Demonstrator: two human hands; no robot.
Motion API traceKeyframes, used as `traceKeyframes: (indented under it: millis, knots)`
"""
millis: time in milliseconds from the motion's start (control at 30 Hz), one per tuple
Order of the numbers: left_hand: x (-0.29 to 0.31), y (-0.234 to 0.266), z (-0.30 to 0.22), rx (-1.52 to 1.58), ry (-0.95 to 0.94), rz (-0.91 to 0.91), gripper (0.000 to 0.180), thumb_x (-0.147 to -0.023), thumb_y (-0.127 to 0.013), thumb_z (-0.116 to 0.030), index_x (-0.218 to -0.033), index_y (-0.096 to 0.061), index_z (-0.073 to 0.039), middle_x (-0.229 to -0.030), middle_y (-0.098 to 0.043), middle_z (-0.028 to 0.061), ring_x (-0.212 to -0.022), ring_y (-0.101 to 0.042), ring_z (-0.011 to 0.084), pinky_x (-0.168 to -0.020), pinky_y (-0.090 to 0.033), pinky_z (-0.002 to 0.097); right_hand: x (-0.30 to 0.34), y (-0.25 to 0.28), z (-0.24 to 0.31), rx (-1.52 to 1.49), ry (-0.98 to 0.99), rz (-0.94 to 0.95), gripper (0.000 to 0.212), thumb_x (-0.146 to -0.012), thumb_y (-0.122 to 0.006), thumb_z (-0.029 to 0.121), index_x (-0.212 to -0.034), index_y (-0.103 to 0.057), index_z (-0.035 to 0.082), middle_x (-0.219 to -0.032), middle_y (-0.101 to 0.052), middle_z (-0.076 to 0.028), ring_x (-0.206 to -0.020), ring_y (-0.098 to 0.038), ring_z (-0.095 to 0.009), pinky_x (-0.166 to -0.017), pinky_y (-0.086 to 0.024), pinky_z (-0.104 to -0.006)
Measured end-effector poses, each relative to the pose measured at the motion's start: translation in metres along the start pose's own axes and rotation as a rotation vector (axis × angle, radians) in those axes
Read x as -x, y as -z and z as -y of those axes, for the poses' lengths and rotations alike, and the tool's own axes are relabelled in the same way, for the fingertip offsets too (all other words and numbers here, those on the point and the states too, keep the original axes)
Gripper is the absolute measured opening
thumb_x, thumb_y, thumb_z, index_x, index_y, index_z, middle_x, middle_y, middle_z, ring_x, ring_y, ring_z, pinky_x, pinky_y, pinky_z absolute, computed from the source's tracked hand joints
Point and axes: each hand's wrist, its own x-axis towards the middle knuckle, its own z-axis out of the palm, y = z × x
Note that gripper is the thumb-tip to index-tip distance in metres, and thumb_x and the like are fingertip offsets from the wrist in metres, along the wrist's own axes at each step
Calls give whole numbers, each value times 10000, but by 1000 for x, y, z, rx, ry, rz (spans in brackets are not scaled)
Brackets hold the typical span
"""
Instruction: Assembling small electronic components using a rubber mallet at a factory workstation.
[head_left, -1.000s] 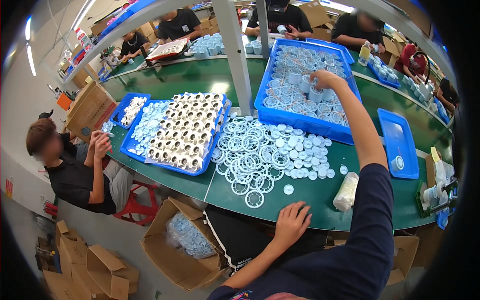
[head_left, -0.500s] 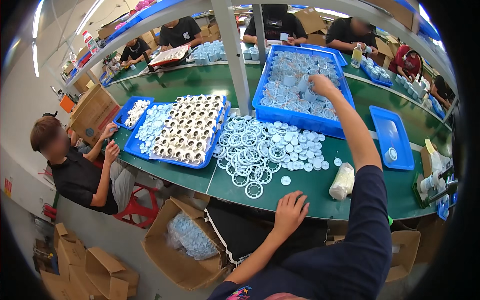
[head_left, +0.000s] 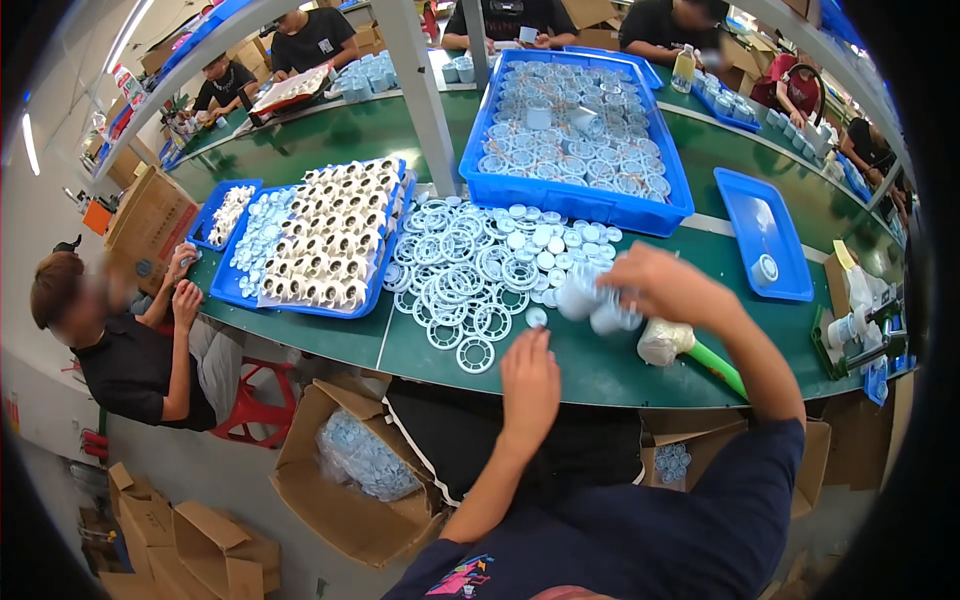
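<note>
My right hand (head_left: 668,285) is closed on light-blue plastic cups (head_left: 582,295), apparently two, blurred by motion above the near side of the green table. My left hand (head_left: 530,385) lies at the table's front edge, fingers stretched forward. Its fingertips are at a small pale-blue disc (head_left: 537,317); whether they press on it I cannot tell. Flat spoked rings (head_left: 475,354) lie heaped ahead of that hand, with more small discs (head_left: 557,245) at the heap's right. Behind them stands a large blue bin (head_left: 580,197) full of similar cups, some thin wires among them.
A mallet with a white wrapped head (head_left: 666,342) and green handle (head_left: 718,370) lies right of my hands. Further right, a blue tray (head_left: 740,215) holds one part. Left is a blue tray (head_left: 375,290) with white moulded parts. A metal post (head_left: 425,110) rises behind. A co-worker (head_left: 125,345) sits left.
My right hand has come out of the blue bin toward me, bringing cups with it. My left hand has moved forward to the small disc. The view has shifted, showing the mallet's green handle.
</note>
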Motion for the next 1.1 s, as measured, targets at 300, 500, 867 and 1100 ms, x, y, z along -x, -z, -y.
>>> traceKeyframes:
  millis: [300, 500, 867, 1100]
  knots:
    - [-17, 19, 18, 438, 164, -93, 270, -1104, -485, -131, -1264, -634, 26, -1230, -674, 196, -1139, -650, 352, -1012, -498, 404, 28, -74, 33, 95, 119, 10, 458, -847, -739, 59, -1287, -674, 171, -1218, -594, -76, -1079, -598, -308, -919, -554, -411]
    - [21, 14, 2, 475, 229, -468, 277, -1085, -542, -164, -1263, -624, 32, -1170, -657, 179, -1094, -641, 325, -1002, -493, 414, 30, -78, 29, 63, 98, -54, 431, -856, -741, 68, -1272, -650, 135, -1257, -565, -105, -1092, -598, -317, -912, -564, -423]
    - [11, 16, -11, 174, 46, 43, 720, -848, -829, -75, -1501, -526, -101, -1404, -561, 199, -1278, -541, 407, -1077, -435, 490, 36, -92, 40, -37, 65, -204, 415, -861, -727, 37, -1267, -650, 73, -1271, -564, -137, -1145, -594, -343, -888, -565, -424]
    - [24, 8, -7, 240, 127, -142, 752, -873, -846, -142, -1518, -472, -52, -1362, -579, 202, -1258, -553, 404, -1070, -434, 502, 39, -94, 41, -62, 5, -403, 324, -831, -751, 11, -1148, -701, 54, -1250, -617, -145, -1126, -621, -353, -886, -566, -426]
